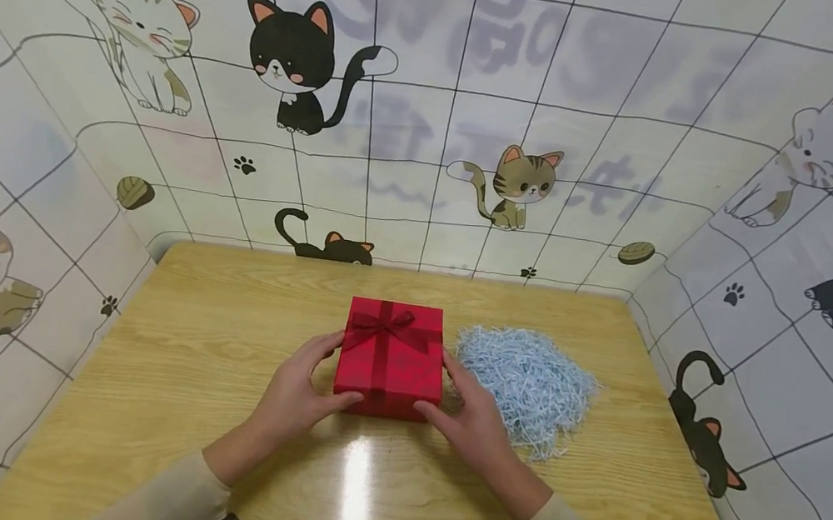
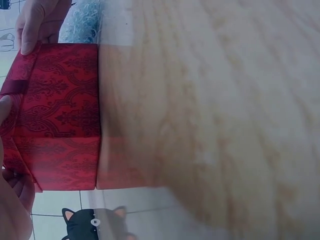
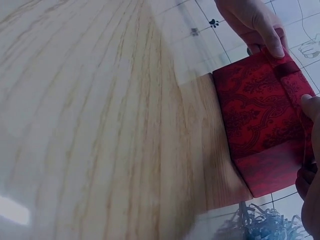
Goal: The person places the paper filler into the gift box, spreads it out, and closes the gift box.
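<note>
A red gift box (image 1: 390, 358) with a dark red ribbon and bow stands on the wooden table. My left hand (image 1: 302, 383) grips its left side, thumb on the near edge and fingers along the side. On the opposite side my right hand (image 1: 473, 412) grips it the same way. Both wrist views show the box's patterned wall (image 2: 60, 95) and the lid's rim, with the thumbs (image 3: 309, 106) and fingers at lid height. The box's underside rests on the table, and its inside is hidden.
A heap of pale blue shredded paper (image 1: 525, 383) lies right of the box, close to my right hand. Light walls with cartoon cats (image 1: 292, 64) stand behind and on both sides of the table (image 1: 216, 308). A bright reflection shows on the near tabletop.
</note>
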A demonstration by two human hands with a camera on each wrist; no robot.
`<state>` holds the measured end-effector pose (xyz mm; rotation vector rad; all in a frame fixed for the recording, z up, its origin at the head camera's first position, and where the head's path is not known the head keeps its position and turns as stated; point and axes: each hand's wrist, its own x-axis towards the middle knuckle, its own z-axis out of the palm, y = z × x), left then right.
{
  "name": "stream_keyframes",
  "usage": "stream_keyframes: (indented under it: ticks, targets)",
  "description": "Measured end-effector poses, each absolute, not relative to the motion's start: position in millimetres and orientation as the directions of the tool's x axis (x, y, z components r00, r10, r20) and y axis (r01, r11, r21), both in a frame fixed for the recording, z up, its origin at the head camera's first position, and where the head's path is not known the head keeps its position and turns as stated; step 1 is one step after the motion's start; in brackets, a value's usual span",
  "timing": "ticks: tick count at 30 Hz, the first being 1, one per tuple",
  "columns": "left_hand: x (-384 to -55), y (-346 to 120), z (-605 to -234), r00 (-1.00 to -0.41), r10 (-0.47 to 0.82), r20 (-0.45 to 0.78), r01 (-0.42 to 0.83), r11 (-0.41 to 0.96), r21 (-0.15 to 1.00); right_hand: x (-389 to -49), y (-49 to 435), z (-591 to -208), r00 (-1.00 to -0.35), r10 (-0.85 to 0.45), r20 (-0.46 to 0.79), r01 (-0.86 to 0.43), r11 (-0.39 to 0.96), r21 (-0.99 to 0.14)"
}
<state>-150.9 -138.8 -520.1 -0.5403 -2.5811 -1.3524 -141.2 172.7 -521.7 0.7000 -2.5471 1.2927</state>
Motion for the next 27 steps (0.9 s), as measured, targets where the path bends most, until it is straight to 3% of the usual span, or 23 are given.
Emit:
stream_keyframes:
  ticks: [27]
  targets:
    - [-151.6,-135.1,-491.0,-0.819,0.176,0.545,0.564,0.417,0.713,-147.1,159.1,-489.0,-0.782,-0.231,0.579,-0.612,0.464,-0.641]
